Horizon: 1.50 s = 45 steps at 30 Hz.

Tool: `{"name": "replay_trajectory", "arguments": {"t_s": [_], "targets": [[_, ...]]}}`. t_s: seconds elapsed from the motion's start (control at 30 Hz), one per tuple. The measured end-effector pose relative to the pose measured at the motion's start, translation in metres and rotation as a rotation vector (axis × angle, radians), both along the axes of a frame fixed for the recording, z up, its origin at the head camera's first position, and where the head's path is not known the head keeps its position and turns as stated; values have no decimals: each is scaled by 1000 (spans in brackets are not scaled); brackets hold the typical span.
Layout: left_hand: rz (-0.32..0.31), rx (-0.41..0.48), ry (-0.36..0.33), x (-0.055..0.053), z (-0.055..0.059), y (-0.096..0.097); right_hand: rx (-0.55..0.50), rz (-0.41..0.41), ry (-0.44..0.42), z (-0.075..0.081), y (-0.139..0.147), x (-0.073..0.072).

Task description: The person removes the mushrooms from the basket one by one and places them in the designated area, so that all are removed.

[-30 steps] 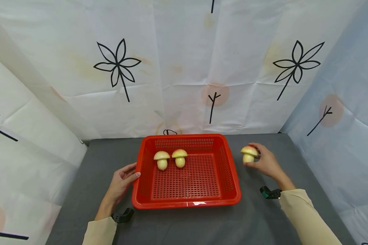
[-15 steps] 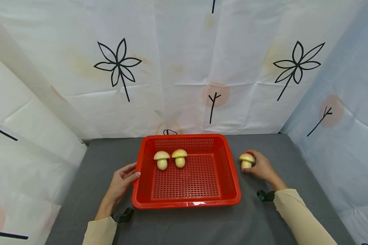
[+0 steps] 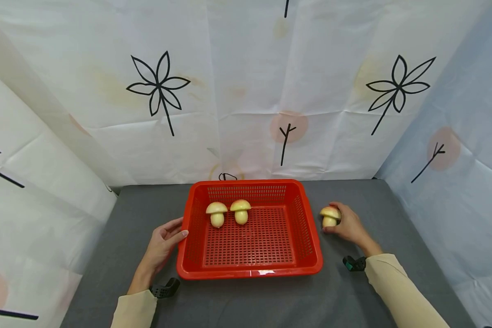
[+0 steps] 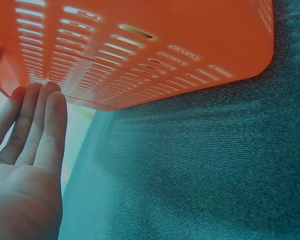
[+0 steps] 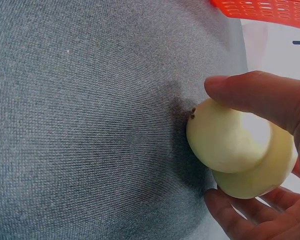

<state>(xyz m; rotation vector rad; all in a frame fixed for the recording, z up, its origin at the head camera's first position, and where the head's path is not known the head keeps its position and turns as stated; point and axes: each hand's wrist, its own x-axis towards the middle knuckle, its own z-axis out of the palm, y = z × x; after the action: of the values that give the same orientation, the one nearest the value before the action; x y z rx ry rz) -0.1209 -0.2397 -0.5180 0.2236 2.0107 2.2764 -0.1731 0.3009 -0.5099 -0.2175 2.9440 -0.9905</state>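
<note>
My right hand (image 3: 350, 226) grips a toy mushroom (image 3: 329, 218) with a pale stem and a yellow-red cap, to the right of the red basket (image 3: 250, 275). The right wrist view shows the thumb on one side of the mushroom (image 5: 230, 137) and fingers on the other; its stem end is at the grey cloth, though I cannot tell whether it touches. Two similar mushrooms, one at left (image 3: 217, 214) and one beside it (image 3: 240, 212), lie in the basket's far left part. My left hand (image 3: 161, 246) rests against the basket's left side, its fingers (image 4: 52, 125) straight in the left wrist view.
A grey cloth (image 3: 213, 303) covers the table under the basket. White patterned curtains (image 3: 246, 91) hang behind and on both sides. A black band (image 3: 354, 263) is on the right wrist and another black band (image 3: 165, 289) on the left.
My right hand has moved slightly left and nearer to me with the mushroom, then has barely moved over the last half second. My left hand and the basket have stayed in place.
</note>
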Motion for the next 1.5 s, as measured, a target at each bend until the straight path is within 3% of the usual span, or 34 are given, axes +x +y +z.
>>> {"name": "replay_trajectory", "arguments": {"t_s": [0.67,1.13,1.5], "targets": [[11,-10,-14,-1,-1,0,-23,7,-6,9,0,-2],[8,-9,-11,-1,-2,0,-12,31,40,50,-9,-3],[15,-7,-18,-1,-3,0,-98,78,29,78,-32,-2]]}}
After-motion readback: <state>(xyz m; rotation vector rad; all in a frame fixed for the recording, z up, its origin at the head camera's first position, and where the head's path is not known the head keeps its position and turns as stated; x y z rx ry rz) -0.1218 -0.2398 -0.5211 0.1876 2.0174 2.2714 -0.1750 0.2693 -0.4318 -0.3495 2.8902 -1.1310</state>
